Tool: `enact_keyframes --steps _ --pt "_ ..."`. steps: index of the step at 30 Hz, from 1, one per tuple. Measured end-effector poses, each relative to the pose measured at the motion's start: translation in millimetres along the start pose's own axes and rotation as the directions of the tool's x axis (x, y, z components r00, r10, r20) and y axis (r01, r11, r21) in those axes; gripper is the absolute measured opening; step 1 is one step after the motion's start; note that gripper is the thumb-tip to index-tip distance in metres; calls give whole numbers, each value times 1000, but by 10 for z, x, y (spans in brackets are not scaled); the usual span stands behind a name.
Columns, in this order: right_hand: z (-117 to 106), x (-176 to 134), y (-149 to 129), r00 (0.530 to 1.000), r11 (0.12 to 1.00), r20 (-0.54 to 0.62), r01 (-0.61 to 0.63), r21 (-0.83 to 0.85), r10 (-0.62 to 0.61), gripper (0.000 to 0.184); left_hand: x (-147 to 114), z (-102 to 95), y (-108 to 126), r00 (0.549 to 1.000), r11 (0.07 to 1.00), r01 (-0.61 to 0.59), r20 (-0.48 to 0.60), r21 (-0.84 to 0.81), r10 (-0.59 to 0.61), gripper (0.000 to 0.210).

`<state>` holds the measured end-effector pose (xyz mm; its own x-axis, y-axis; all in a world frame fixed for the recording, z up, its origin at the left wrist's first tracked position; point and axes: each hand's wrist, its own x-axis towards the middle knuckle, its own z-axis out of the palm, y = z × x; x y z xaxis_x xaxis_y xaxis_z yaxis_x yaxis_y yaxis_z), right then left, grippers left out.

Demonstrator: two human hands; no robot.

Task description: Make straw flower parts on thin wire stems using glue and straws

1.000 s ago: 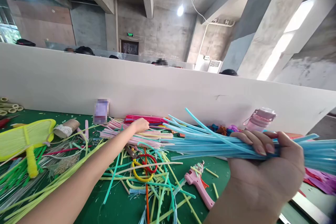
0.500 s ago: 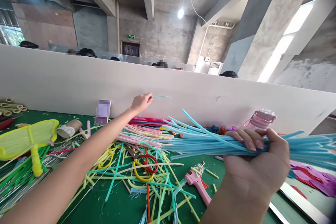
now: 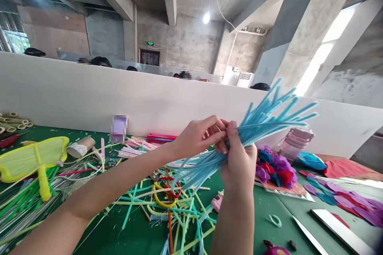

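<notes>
A thick bundle of light blue pipe cleaners (image 3: 265, 121) is wrapped in my right hand (image 3: 239, 151). It slants, with one end fanned up to the right and the other drooping down to the left. My left hand (image 3: 206, 135) is closed in a pinch against the bundle's middle, its fingertips touching my right thumb. The thin strand between the left fingers is mostly hidden. Under the bundle lie scissors (image 3: 164, 202) with red and yellow handles, among scattered yellow and green pipe cleaner pieces (image 3: 187, 217).
A white partition (image 3: 74, 91) runs along the table's back. A phone (image 3: 119, 128) leans there. At left lie a yellow wing-shaped piece (image 3: 32, 155) and bamboo tubes (image 3: 13, 121). Purple and red petals (image 3: 277, 167), a pink bottle (image 3: 296, 143) and a white-topped slab (image 3: 341, 229) are at right.
My left hand has come back from the partition with a thin blue strand to the bundle. My right hand has moved left and tilted the bundle's right end upward.
</notes>
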<state>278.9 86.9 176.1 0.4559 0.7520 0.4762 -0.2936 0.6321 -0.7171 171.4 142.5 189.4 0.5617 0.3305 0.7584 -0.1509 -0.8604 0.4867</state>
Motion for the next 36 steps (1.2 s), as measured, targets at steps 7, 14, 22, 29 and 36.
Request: enact_keyframes --steps 7,14,22,29,36 --pt "-210 83 -90 899 993 -424 115 -14 -110 29 -305 -150 -517 970 957 188 108 223 -216 27" --pt "-313 -28 -450 764 942 -575 332 -38 -293 25 -640 -339 -1491 878 806 397 76 438 -473 34" --pt "-229 -54 -441 807 958 -518 253 -132 -285 18 -668 -53 -2273 694 515 466 64 719 -717 31" --pt "-210 -51 -435 797 953 -526 221 -205 -298 30 -514 232 -2469 606 368 431 38 824 -795 35" --pt "-255 -6 -423 846 974 -483 189 -123 -225 20 -516 200 -2373 657 428 401 70 810 -750 35"
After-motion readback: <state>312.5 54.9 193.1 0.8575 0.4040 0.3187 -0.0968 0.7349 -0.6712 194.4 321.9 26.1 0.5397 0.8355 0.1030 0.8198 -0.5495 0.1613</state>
